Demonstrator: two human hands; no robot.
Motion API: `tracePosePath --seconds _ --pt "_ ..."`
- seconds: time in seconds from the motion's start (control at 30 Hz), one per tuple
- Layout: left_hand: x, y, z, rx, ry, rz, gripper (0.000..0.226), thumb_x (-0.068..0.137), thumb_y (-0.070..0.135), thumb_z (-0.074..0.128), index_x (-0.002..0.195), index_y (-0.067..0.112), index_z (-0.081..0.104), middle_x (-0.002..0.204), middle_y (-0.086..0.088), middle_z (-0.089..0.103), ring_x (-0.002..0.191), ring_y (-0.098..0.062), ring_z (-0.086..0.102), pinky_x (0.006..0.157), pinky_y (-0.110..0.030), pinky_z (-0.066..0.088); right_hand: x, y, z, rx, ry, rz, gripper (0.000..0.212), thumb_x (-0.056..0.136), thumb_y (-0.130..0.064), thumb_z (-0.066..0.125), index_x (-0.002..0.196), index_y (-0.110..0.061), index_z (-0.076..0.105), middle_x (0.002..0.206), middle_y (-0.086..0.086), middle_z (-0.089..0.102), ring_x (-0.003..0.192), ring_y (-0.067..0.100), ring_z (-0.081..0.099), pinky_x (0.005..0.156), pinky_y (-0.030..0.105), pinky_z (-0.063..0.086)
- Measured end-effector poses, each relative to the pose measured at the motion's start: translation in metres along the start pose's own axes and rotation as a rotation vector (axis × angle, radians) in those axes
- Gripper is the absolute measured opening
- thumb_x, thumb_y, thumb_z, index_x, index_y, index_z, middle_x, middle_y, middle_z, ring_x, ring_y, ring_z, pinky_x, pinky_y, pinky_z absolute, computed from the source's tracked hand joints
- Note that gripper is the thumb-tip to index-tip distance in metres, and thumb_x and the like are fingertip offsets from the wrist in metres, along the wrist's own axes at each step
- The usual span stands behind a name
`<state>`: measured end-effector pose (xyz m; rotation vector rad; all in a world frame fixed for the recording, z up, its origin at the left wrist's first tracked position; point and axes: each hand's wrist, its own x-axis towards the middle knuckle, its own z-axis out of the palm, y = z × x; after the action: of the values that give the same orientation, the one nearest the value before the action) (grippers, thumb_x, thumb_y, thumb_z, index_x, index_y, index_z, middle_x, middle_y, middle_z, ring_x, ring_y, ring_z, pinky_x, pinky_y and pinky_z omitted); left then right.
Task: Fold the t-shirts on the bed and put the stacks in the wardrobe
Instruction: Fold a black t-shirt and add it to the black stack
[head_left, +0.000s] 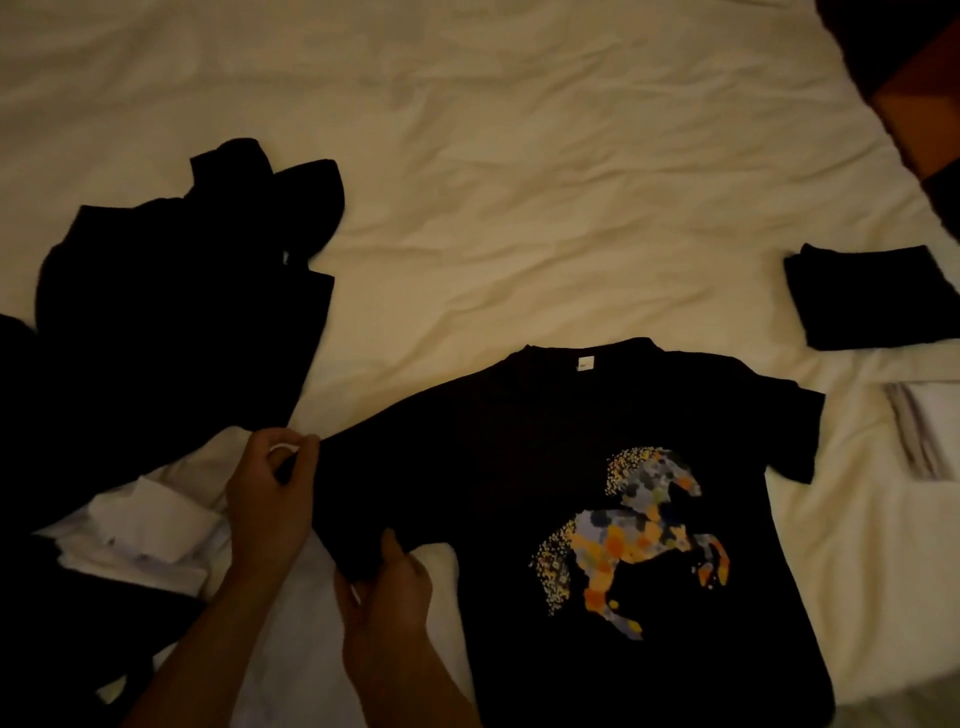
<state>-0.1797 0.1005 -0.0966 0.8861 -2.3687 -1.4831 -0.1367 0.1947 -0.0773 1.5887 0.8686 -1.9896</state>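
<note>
So the black t-shirt (519, 467) with the colourful horse print lies face up on the bed (493, 182), collar toward 12 o'clock, lower middle of the view. Its sleeve at 9 o'clock is stretched out between both hands. The left hand (270, 493) pinches the sleeve's outer tip, fingers (306, 457) curled round the edge. The right hand (384, 587) grips the sleeve's lower hem, thumb on top. A heap of dark clothes (182, 291) sits at 10 o'clock, a folded black stack (867, 296) at 3 o'clock, and white garments (150, 535) lie under the left hand.
</note>
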Motion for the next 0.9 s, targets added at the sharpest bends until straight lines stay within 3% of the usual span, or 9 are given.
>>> tracePosePath --seconds 0.1,0.23,0.37,0.43,0.5,0.57,0.7,0.8,0.9 --pt "-0.003 0.031 0.010 -0.068 -0.040 0.045 0.006 0.097 0.015 0.060 0.094 0.019 0.056 0.065 -0.002 0.058 0.060 0.000 0.058 0.051 -0.010 0.040 -0.013 -0.016 -0.001 0.009 0.010 -0.044 0.020 0.101 -0.016 0.054 0.120 -0.018 0.060 0.112 0.012 0.066 0.101 0.026 0.063 0.072 0.030 0.055" --pt "-0.010 0.074 0.043 -0.097 -0.140 0.114 0.007 0.099 0.018 0.058 0.094 0.023 0.058 0.056 -0.002 0.047 0.047 -0.013 0.047 0.044 -0.021 0.034 -0.023 -0.051 -0.009 0.043 0.014 -0.044 0.007 0.099 -0.006 0.055 0.101 -0.008 0.062 0.091 0.014 0.064 0.079 0.023 0.061 0.065 0.029 0.052" --pt "-0.033 0.118 0.101 -0.165 -0.223 0.130 0.005 0.098 0.018 0.059 0.100 0.021 0.063 0.068 0.010 0.061 0.061 -0.005 0.058 0.054 -0.016 0.043 -0.021 -0.106 -0.032 0.090 -0.012 -0.027 0.012 0.097 -0.002 0.054 0.105 -0.003 0.063 0.080 0.011 0.061 0.064 0.016 0.054 0.056 0.027 0.052" --pt "-0.048 0.129 0.136 -0.152 -0.350 0.175 0.011 0.099 0.024 0.058 0.109 0.024 0.062 0.078 0.007 0.065 0.069 -0.007 0.063 0.059 -0.028 0.050 -0.015 -0.135 -0.050 0.093 -0.050 -0.018 0.016 0.100 -0.004 0.049 0.103 -0.002 0.065 0.082 0.012 0.065 0.070 0.019 0.059 0.063 0.030 0.053" --pt "-0.060 0.139 0.166 -0.007 -0.565 0.214 0.026 0.097 0.037 0.058 0.121 0.028 0.057 0.071 0.006 0.061 0.062 -0.010 0.060 0.057 -0.039 0.051 -0.005 -0.165 -0.074 0.107 -0.065 -0.007 0.022 0.103 -0.010 0.044 0.095 -0.004 0.063 0.075 0.011 0.064 0.069 0.020 0.058 0.064 0.032 0.050" --pt "-0.064 0.144 0.187 0.280 -0.709 0.262 0.041 0.094 0.052 0.056 0.128 0.030 0.054 0.068 0.007 0.058 0.061 -0.008 0.058 0.059 -0.034 0.051 0.012 -0.189 -0.101 0.087 0.011 0.033 0.024 0.104 -0.018 0.044 0.087 -0.008 0.058 0.072 0.010 0.056 0.064 0.019 0.052 0.061 0.031 0.047" --pt "-0.021 0.138 0.205 0.429 -0.408 0.278 0.034 0.094 0.047 0.057 0.118 0.023 0.061 0.090 0.003 0.062 0.087 -0.020 0.061 0.073 -0.034 0.049 0.058 -0.215 -0.155 -0.144 0.108 0.016 0.029 0.108 -0.023 0.038 0.081 -0.017 0.048 0.047 0.005 0.032 0.039 0.018 0.029 0.049 0.030 0.035" --pt "0.037 0.126 0.221 0.658 -0.435 0.249 0.047 0.092 0.047 0.060 0.130 0.020 0.055 0.124 -0.009 0.055 0.117 -0.032 0.049 0.094 -0.045 0.045 0.070 -0.226 -0.163 -0.541 0.107 -0.171 0.023 0.103 -0.022 0.049 0.089 -0.006 0.058 0.066 0.007 0.050 0.054 0.020 0.047 0.056 0.038 0.046" --pt "0.070 0.121 0.239 0.757 -0.646 0.130 0.050 0.087 0.052 0.065 0.126 0.021 0.056 0.125 -0.008 0.055 0.116 -0.031 0.052 0.097 -0.045 0.045 0.070 -0.259 -0.149 -0.843 0.183 -0.647 0.010 0.097 -0.020 0.059 0.092 -0.013 0.054 0.086 0.004 0.059 0.076 0.020 0.058 0.066 0.033 0.049"
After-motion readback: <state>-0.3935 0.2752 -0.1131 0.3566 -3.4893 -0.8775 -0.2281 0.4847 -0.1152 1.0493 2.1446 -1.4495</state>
